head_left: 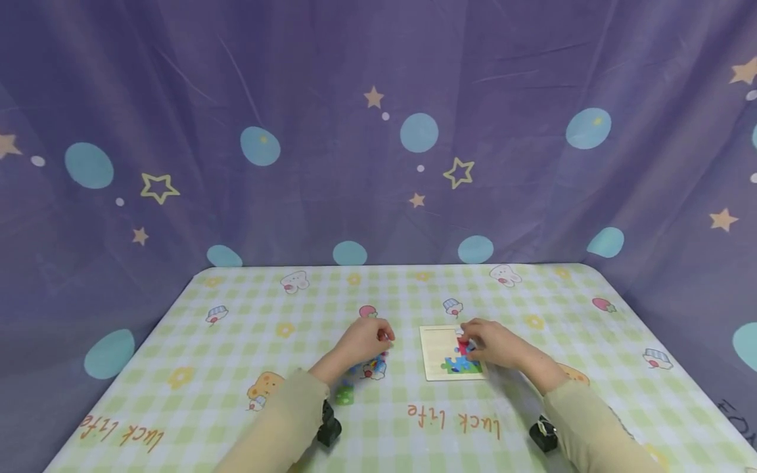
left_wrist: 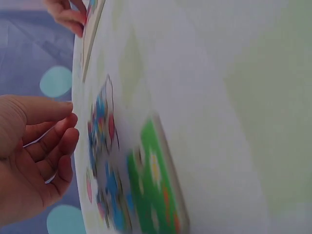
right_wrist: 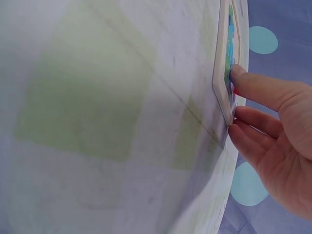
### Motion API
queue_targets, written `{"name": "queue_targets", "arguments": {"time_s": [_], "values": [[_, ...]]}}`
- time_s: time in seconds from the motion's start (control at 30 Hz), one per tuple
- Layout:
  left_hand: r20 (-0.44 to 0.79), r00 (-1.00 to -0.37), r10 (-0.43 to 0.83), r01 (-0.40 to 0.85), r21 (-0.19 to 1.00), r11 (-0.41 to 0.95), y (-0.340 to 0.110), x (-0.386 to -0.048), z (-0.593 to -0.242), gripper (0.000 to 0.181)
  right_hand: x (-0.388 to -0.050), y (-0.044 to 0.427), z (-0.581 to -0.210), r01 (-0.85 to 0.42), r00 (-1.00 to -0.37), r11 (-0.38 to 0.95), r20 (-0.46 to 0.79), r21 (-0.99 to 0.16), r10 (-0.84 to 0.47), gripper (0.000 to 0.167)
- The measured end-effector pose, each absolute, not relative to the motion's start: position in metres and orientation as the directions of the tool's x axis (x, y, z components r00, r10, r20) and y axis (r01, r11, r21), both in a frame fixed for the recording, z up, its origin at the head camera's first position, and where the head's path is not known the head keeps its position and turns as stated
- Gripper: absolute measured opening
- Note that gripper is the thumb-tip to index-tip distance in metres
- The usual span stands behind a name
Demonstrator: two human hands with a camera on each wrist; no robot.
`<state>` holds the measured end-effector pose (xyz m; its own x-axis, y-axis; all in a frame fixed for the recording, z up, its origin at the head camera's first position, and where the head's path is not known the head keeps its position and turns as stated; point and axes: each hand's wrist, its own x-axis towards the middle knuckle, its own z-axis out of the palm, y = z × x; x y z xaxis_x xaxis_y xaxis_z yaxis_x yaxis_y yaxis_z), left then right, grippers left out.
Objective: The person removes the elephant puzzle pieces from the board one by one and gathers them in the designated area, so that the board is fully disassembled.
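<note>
A square wooden puzzle tray lies right of the table's middle, with joined blue, green and red jigsaw pieces along its lower and right parts. My right hand is over the tray's right edge; its thumb and fingers pinch a puzzle piece down in the tray, mostly hidden by the fingers. My left hand hovers above a pile of loose puzzle pieces, its fingers loosely bent and nothing visible between them. A green puzzle piece with flower marks lies nearest the left wrist.
A light green checked tablecloth with printed cakes, flowers and lettering covers the table. Behind it hangs a purple curtain with stars and blue dots. Black wrist cameras are strapped below both sleeves.
</note>
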<state>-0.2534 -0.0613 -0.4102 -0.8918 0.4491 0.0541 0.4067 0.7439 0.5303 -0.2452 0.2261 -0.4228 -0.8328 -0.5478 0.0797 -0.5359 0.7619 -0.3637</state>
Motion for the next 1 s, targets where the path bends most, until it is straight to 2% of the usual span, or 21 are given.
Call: {"name": "queue_targets", "arguments": {"time_s": [0.2,0.5,0.67,0.87,1.0], "values": [[0.042,-0.872,0.488,0.428,0.549,0.718,-0.036,-0.251,-0.414,0.007,-0.244,0.228,-0.418,-0.508,-0.845,0.770,0.050,-0.385,-0.532,0.025],[0.031,-0.835,0.550,0.468,0.568,0.678,-0.003,-0.247,-0.417,0.012,-0.244,0.230,-0.416,-0.521,-0.831,0.763,0.021,-0.383,-0.556,0.029],[0.020,-0.798,0.603,0.517,0.538,0.666,0.012,-0.244,-0.417,0.018,-0.244,0.231,-0.416,-0.503,-0.837,0.764,0.007,-0.404,-0.547,0.030],[0.008,-0.786,0.618,0.523,0.541,0.659,0.024,-0.238,-0.417,0.026,-0.245,0.231,-0.417,-0.535,-0.820,0.750,0.024,-0.388,-0.572,0.029],[-0.010,-0.772,0.636,0.549,0.493,0.675,0.030,-0.235,-0.416,0.027,-0.245,0.231,-0.416,-0.551,-0.809,0.739,0.030,-0.388,-0.587,0.028]]}}
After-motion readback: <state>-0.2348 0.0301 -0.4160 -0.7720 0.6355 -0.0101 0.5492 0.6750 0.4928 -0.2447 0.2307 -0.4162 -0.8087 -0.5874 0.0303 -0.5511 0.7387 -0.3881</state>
